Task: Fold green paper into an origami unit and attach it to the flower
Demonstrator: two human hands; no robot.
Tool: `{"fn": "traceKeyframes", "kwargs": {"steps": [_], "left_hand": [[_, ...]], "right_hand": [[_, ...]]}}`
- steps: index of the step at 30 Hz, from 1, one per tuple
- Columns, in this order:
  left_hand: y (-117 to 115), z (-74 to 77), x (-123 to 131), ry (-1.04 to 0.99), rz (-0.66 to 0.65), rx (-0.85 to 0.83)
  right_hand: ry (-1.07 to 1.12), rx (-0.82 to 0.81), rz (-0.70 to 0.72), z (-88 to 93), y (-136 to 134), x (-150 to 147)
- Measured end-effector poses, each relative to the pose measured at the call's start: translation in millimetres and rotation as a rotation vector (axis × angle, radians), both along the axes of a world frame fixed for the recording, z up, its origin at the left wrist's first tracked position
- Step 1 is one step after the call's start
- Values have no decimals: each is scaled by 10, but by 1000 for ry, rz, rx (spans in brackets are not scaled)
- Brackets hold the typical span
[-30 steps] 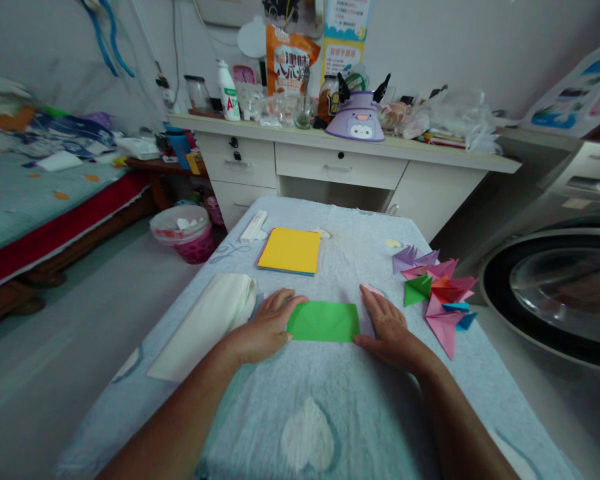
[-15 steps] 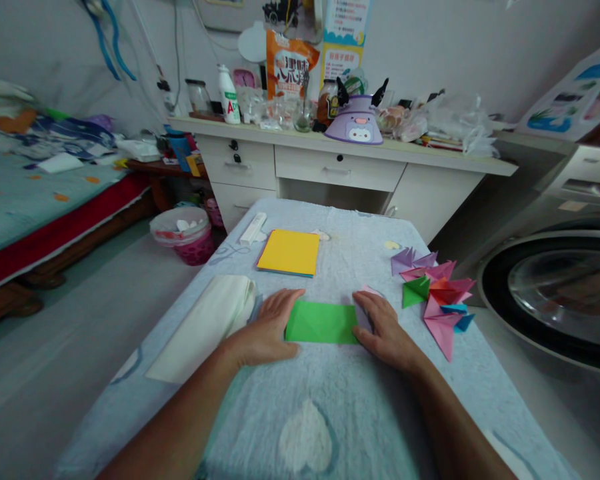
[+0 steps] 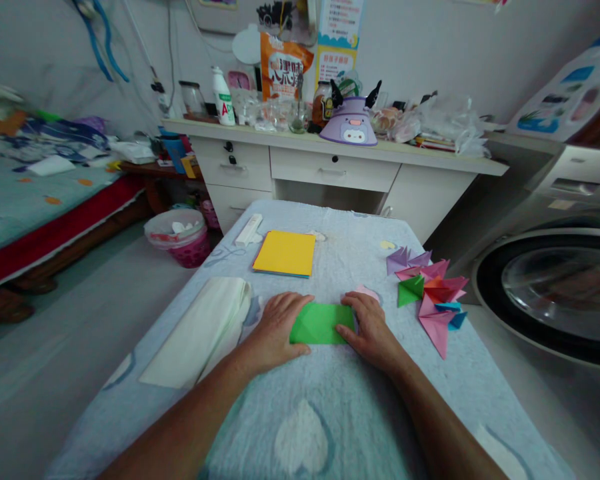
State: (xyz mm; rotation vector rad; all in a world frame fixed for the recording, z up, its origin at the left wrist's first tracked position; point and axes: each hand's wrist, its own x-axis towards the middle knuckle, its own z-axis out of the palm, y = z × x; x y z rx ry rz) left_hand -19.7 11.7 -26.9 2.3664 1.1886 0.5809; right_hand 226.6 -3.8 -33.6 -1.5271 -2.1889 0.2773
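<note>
A green sheet of origami paper [image 3: 322,324], a rectangle wider than it is deep, lies on the cloth-covered table in front of me. My left hand [image 3: 283,328] holds its left end, thumb at the near edge and fingers reaching to the far edge. At the other end, my right hand [image 3: 367,325] grips the paper with its thumb on top near the front corner. Beyond them is a stack of square paper [image 3: 285,253], yellow on top. Folded paper pieces [image 3: 433,290] in purple, pink, green, red and blue sit to the right.
A folded white cloth or paper bundle [image 3: 197,333] lies left of my left hand. Farther back on the table is a narrow white box-like object [image 3: 249,230]. Behind stands a white desk [image 3: 335,167] with a purple visor [image 3: 351,121]; a washing machine [image 3: 555,220] stands right.
Both hands have moved inward over the green paper, so less of it shows between them. The whole view has shifted slightly; the other things lie as before.
</note>
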Motion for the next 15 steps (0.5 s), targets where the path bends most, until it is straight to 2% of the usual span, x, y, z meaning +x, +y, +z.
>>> {"fn": "traceKeyframes", "kwargs": {"steps": [10, 15], "left_hand": [[-23, 43, -1, 5, -52, 37], [-45, 43, 12, -18, -28, 78]], "right_hand": [[33, 47, -46, 5, 12, -6], [29, 109, -45, 46, -17, -37]]}}
